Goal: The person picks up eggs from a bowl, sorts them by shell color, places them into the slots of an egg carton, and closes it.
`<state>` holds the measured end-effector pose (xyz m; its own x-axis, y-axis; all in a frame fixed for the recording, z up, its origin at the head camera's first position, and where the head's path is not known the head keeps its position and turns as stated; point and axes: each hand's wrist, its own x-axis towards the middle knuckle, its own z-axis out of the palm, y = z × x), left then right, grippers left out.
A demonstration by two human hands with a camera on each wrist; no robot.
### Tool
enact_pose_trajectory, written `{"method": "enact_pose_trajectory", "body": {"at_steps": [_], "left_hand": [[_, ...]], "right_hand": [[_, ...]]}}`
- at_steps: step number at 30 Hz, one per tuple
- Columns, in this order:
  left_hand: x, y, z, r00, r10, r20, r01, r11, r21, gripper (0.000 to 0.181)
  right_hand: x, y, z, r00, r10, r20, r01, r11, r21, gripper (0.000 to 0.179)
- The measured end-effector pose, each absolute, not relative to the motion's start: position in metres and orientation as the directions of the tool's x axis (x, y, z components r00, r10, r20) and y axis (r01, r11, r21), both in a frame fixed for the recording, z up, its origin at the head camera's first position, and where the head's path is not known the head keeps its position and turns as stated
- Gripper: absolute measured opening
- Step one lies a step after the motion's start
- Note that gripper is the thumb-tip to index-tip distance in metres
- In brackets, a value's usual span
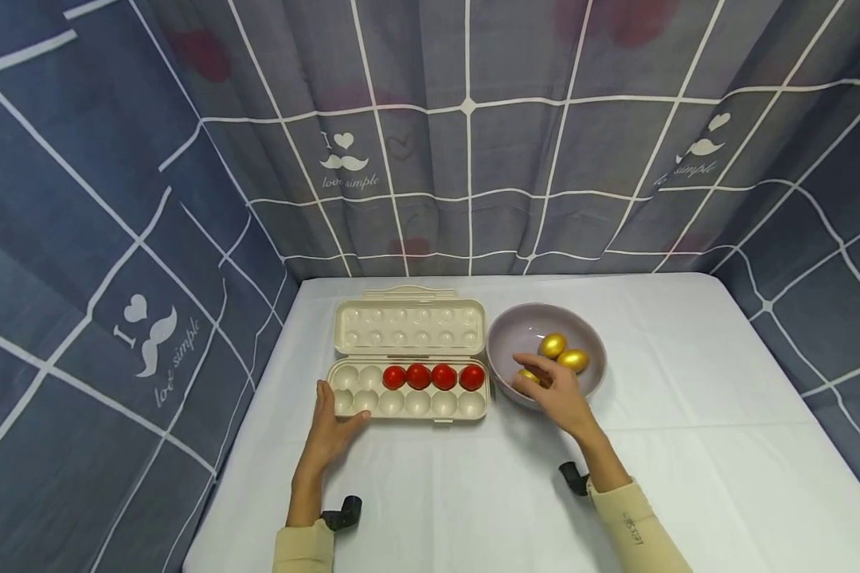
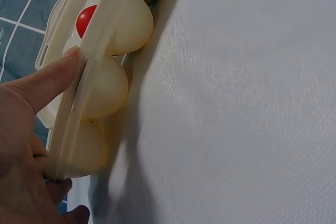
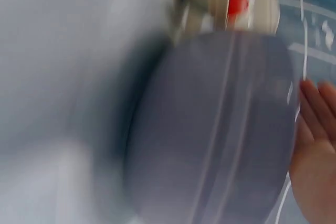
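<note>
Three gridded curtain walls (image 1: pixel 430 159) border the white tabletop (image 1: pixel 459 501).

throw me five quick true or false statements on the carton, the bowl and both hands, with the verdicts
1. Four red eggs sit in the egg carton. True.
2. The carton's lid is shut. False: it lies open.
3. The left hand is at the carton's left end. True.
4. The bowl holds only red eggs. False: the three visible in it are gold eggs.
5. The right hand is over the bowl. True.
</note>
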<state>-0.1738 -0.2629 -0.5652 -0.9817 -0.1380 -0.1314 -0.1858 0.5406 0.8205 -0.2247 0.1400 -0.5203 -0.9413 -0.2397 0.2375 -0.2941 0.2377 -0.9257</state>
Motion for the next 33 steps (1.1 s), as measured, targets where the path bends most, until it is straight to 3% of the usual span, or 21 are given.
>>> {"method": "enact_pose_trajectory", "body": {"at_steps": [7, 11, 17, 24, 27, 33], "left_hand": [[-0.174, -0.264, -0.562, -0.980, -0.142, -0.139, -0.195, 0.556, 0.808, 0.111], [-0.175, -0.264, -0.561, -0.979, -0.144, -0.143, -0.199, 0.551, 0.810, 0.111], [-0.175, -0.263, -0.563, -0.980, -0.139, -0.143, -0.196, 0.547, 0.813, 0.111], [-0.173, -0.266, -0.563, -0.981, -0.139, -0.135, -0.190, 0.549, 0.814, 0.110], [-0.173, -0.266, -0.562, -0.981, -0.144, -0.132, -0.190, 0.541, 0.819, 0.110], [-0.173, -0.264, -0.562, -0.978, -0.134, -0.160, -0.207, 0.546, 0.812, 0.112]], "right_hand": [[-0.233, 0.177, -0.521, -0.943, -0.290, 0.166, -0.243, 0.256, -0.936, 0.041], [-0.236, 0.175, -0.520, -0.951, -0.286, 0.120, -0.203, 0.284, -0.937, 0.043], [-0.238, 0.165, -0.516, -0.965, -0.263, 0.028, -0.148, 0.451, -0.880, 0.050], [-0.252, 0.155, -0.515, -0.943, -0.332, -0.036, -0.150, 0.517, -0.843, 0.051], [-0.264, 0.148, -0.520, -0.931, -0.363, -0.042, -0.168, 0.525, -0.834, 0.049], [-0.278, 0.134, -0.533, -0.908, -0.418, -0.030, -0.224, 0.544, -0.809, 0.021]]}}
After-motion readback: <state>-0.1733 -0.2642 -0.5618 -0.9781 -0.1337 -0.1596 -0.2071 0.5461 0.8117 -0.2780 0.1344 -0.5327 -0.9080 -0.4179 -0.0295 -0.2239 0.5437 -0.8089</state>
